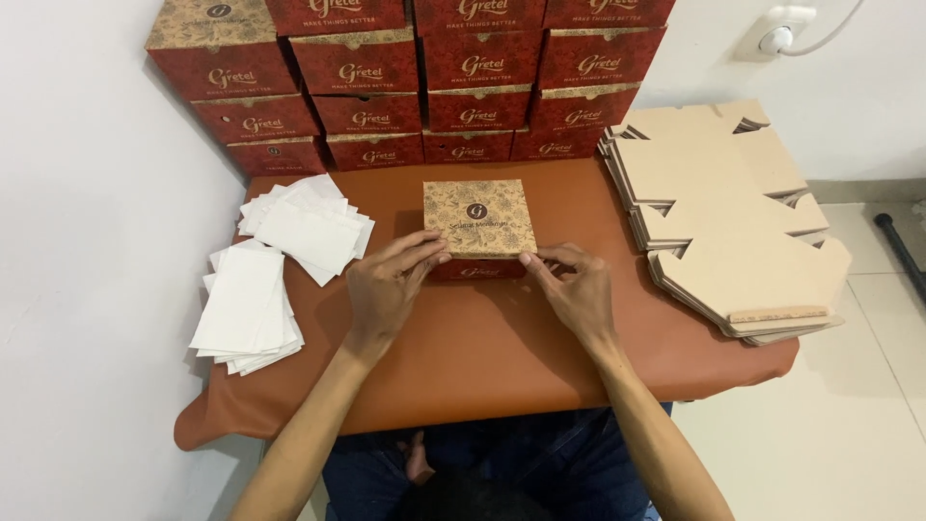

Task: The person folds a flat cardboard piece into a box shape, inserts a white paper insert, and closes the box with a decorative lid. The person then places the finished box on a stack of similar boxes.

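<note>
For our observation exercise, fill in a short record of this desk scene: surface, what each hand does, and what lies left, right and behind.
surface: brown table cover
centre: closed box, tan patterned lid, red sides
left hand: fingertips on the box's near left corner
right hand: fingertips on the box's near right corner
left side: two piles of white paper sheets
right side: stack of flat unfolded cardboard blanks
behind: stacked red boxes against the wall
wall: socket with a plug, top right

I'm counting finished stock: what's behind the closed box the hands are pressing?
Behind the closed box stand stacked red boxes against the wall, across bare brown tabletop. Their contents are hidden.
</note>
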